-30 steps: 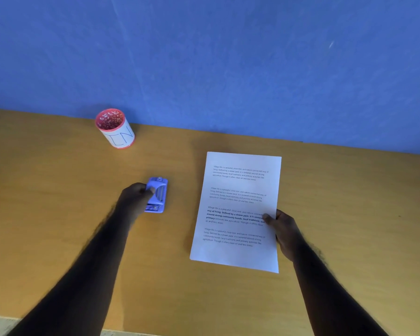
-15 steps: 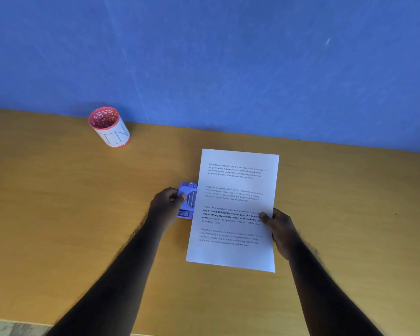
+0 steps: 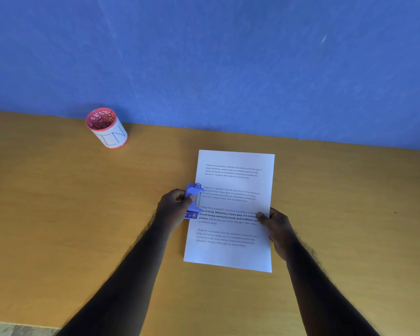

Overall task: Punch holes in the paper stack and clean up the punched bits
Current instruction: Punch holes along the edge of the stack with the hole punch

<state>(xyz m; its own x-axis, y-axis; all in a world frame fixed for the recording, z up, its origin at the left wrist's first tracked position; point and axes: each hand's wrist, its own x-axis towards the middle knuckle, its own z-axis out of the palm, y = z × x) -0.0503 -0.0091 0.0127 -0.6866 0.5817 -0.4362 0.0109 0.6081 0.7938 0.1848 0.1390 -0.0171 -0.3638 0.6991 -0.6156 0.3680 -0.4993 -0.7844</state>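
A white paper stack [image 3: 230, 251] with printed paragraphs lies flat on the wooden table, long side running away from me. A small blue hole punch [image 3: 193, 197] sits at the stack's left edge about halfway along, its jaw over the paper margin. My left hand [image 3: 174, 207] grips the punch from the left, thumb on its raised lever. On the right edge of the stack, my right hand [image 3: 278, 226] pinches the sheets, thumb on top. No punched bits show on the table.
A red-rimmed cup [image 3: 107, 128] with a white label stands at the back left near the blue wall [image 3: 204, 57]. The wooden table [image 3: 58, 214] runs wide on both sides; its near edge shows at the bottom left.
My left hand slid the hole punch rightwards across the table onto the stack's left edge. The lever now tilts up. My right hand stayed on the paper's right edge.
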